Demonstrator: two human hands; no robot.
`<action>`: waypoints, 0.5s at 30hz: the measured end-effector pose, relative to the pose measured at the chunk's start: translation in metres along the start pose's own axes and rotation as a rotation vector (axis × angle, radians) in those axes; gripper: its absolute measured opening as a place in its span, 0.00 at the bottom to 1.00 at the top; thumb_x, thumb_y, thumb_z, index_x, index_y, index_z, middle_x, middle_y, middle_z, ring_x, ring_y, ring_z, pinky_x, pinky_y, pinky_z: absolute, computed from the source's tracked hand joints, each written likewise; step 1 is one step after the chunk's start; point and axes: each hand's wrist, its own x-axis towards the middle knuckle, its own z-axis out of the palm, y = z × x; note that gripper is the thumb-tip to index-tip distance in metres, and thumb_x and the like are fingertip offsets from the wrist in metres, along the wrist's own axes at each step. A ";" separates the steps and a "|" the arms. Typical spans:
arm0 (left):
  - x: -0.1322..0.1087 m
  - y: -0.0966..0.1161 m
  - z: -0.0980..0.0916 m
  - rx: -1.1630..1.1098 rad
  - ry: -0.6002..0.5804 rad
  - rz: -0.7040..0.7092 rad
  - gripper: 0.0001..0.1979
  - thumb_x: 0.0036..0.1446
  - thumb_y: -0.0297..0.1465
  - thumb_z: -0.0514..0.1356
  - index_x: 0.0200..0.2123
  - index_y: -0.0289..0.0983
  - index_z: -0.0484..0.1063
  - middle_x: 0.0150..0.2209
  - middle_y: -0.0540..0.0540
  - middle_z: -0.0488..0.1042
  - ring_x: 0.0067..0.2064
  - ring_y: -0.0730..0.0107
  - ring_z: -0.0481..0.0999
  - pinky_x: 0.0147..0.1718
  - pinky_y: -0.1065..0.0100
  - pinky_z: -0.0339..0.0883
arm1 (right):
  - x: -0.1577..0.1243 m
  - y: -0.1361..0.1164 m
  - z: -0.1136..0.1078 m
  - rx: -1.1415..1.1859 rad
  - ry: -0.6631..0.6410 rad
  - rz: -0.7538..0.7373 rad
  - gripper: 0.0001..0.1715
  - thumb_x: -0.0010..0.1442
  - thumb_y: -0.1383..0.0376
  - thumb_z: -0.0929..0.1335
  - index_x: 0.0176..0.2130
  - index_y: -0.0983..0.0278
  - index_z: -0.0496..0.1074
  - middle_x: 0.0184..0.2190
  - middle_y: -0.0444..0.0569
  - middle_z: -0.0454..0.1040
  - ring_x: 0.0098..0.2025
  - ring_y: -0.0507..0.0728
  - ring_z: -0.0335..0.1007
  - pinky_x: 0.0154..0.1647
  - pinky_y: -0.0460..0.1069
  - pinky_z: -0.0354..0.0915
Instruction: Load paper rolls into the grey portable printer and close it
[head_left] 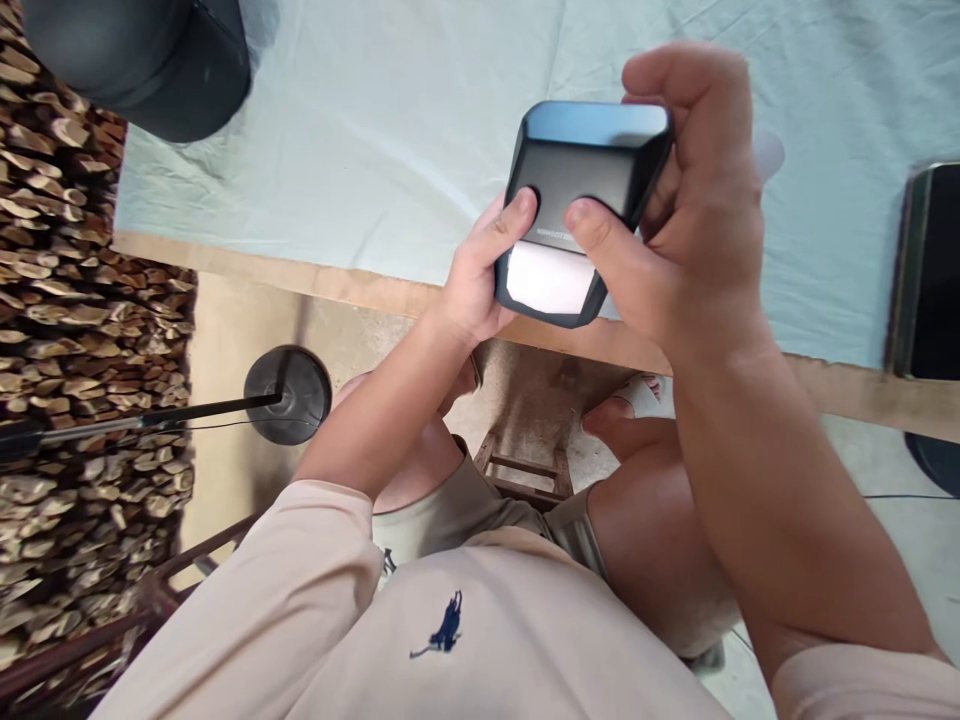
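Note:
A dark handheld device (577, 170) with a shiny top edge is held up over the near part of the cloth-covered table. White paper (550, 280) shows at its lower end, below small pale lettering. My left hand (487, 260) grips the device's left side, thumb on its front face. Around the right side is my right hand (694, 210), its thumb pressing on the front near the lettering and its fingers curled beside and behind the device. What the hidden fingers touch cannot be seen.
Pale blue cloth covers the table (360, 180). A black cylindrical object (150, 60) stands at the upper left, and a dark flat device (934, 270) lies at the right edge. Below are a round stand base (288, 395), a wooden stool (525, 470) and stacked firewood (67, 300).

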 end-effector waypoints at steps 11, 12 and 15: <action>0.000 -0.003 0.005 0.105 -0.017 0.076 0.19 0.58 0.48 0.60 0.42 0.39 0.71 0.32 0.49 0.73 0.43 0.66 0.79 0.37 0.67 0.71 | -0.023 0.021 0.010 -0.069 0.090 -0.117 0.35 0.57 0.59 0.67 0.61 0.57 0.55 0.63 0.52 0.58 0.68 0.61 0.54 0.74 0.62 0.50; -0.001 -0.004 0.007 0.108 -0.017 0.105 0.17 0.60 0.46 0.59 0.41 0.38 0.70 0.31 0.50 0.72 0.41 0.68 0.79 0.36 0.68 0.70 | -0.025 0.025 0.013 -0.046 0.106 -0.129 0.36 0.58 0.59 0.66 0.62 0.57 0.53 0.64 0.52 0.56 0.69 0.61 0.52 0.75 0.62 0.48; -0.002 -0.008 0.009 0.133 -0.047 0.145 0.12 0.65 0.39 0.54 0.42 0.36 0.68 0.32 0.50 0.70 0.39 0.73 0.78 0.35 0.70 0.68 | -0.028 0.039 0.020 0.004 0.121 -0.106 0.38 0.59 0.59 0.65 0.65 0.55 0.48 0.67 0.52 0.52 0.71 0.59 0.48 0.75 0.60 0.48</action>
